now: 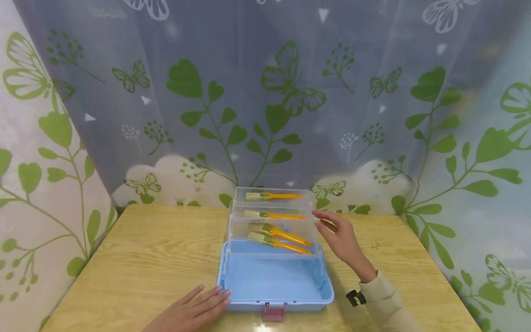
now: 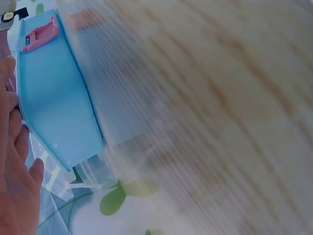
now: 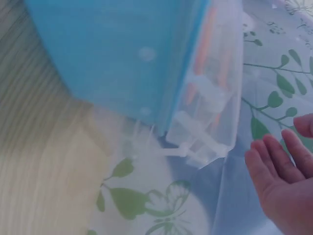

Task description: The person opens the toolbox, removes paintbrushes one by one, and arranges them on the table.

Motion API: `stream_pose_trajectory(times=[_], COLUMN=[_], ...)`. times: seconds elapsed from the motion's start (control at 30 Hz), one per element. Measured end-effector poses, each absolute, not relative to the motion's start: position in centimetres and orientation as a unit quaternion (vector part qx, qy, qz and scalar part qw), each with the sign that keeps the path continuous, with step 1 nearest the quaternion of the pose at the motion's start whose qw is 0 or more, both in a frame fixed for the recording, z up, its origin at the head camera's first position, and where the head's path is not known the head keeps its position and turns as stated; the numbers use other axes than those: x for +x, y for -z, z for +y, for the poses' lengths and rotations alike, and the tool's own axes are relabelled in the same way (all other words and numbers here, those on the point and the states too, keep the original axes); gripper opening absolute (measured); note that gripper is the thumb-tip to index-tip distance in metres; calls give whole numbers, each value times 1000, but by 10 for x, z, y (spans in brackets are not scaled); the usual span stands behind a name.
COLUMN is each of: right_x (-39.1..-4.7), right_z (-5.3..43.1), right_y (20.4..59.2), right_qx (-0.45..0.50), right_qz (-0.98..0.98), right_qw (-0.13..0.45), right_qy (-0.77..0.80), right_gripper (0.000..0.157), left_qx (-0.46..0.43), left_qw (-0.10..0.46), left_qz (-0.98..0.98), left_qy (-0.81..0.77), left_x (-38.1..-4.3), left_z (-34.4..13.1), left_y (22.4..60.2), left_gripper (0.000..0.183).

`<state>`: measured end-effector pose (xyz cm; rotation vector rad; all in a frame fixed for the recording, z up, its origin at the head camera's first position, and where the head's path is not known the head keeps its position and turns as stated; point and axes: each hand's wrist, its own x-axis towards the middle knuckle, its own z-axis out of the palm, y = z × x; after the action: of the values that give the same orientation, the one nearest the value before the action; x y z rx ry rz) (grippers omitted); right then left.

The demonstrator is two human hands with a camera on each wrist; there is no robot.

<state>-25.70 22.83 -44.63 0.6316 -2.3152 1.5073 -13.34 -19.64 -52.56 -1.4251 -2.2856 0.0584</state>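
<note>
A light blue toolbox (image 1: 244, 306) stands unlidded on the wooden table, its pink latch (image 1: 274, 313) hanging at the front. Clear tiered trays (image 1: 270, 255) rise over its back. Several paintbrushes with orange handles lie in them: a top brush (image 1: 286, 196), one brush below (image 1: 288, 216), and two in the lower tray, including the lowest brush (image 1: 292, 248). My left hand (image 1: 192, 310) rests its straight fingers at the box's front left corner. Beside the right end of the trays, my right hand (image 1: 342, 240) has loosely bent fingers with nothing in them; the right wrist view shows the hand (image 3: 283, 171) apart from the box.
A wooden table (image 1: 166, 249) carries the box near its middle. Behind it hangs a grey-blue curtain (image 1: 232, 37) printed with leaves and butterflies, and similar cloth covers both sides. A black wrist device (image 1: 355, 298) sits at the right sleeve.
</note>
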Motion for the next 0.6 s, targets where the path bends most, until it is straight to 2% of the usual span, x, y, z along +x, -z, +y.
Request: stream_pose_trajectory(times=[0.37, 0.6], right_x=[-243, -245], right_z=[217, 213], right_y=[431, 430], right_qx=[279, 321], right_qz=[-783, -767], right_qw=[42, 14], right_qy=[-554, -555], right_gripper=[38, 41], left_qx=[-517, -517], left_qw=[199, 210], left_qz=[-833, -830], left_qy=[-3, -2], left_x=[-133, -133], left_z=[-197, -196], left_y=[525, 526], left_gripper=[77, 80])
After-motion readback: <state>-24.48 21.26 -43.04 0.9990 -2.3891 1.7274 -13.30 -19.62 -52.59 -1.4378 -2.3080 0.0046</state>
